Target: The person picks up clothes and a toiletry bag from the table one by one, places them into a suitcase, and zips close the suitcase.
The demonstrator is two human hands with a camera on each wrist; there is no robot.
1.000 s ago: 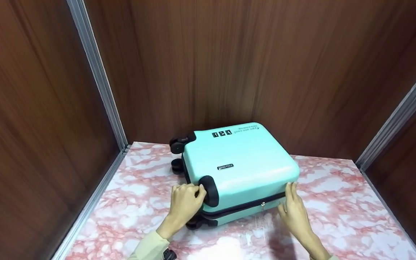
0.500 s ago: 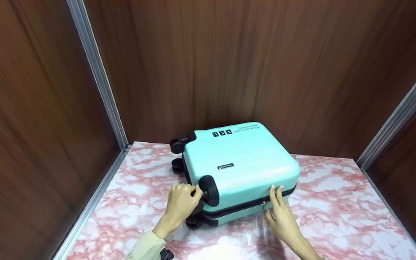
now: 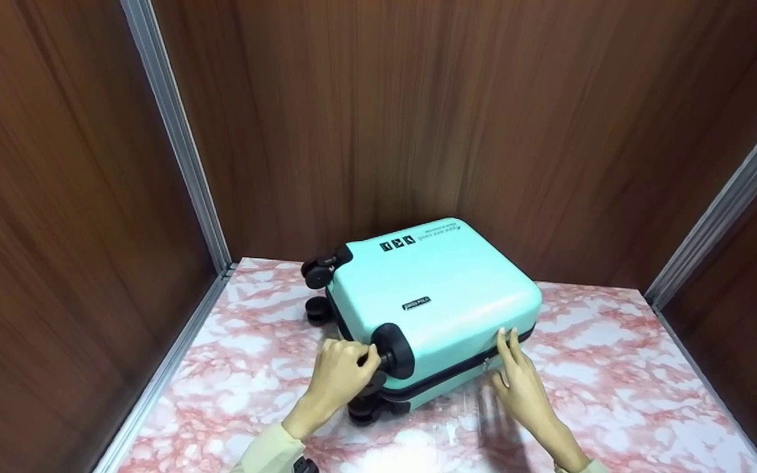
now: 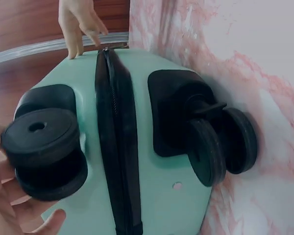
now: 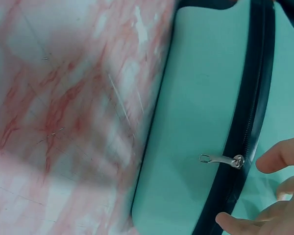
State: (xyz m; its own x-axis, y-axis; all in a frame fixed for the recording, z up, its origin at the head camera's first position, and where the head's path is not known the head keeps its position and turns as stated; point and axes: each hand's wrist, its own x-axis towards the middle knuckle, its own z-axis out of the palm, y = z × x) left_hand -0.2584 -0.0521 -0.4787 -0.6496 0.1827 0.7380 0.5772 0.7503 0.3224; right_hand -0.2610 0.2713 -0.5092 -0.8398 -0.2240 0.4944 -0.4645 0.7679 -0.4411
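"Where's the mint-green hard-shell suitcase?"

"Lying on the pink-and-white marbled surface, between both hands; the left hand curls its fingers round 1 black plastic wheel."

"And the right hand?"

"Fingers straight, slightly spread; 2 fingertips touch the shell, near the silver metal zip pull (untouched)."

Booth-like space: wood-grain panels, metal strips, marbled surface.

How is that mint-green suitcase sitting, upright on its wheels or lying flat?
Lying flat: in the head view the suitcase has a broad face upward, and its black wheels stick out sideways rather than down.
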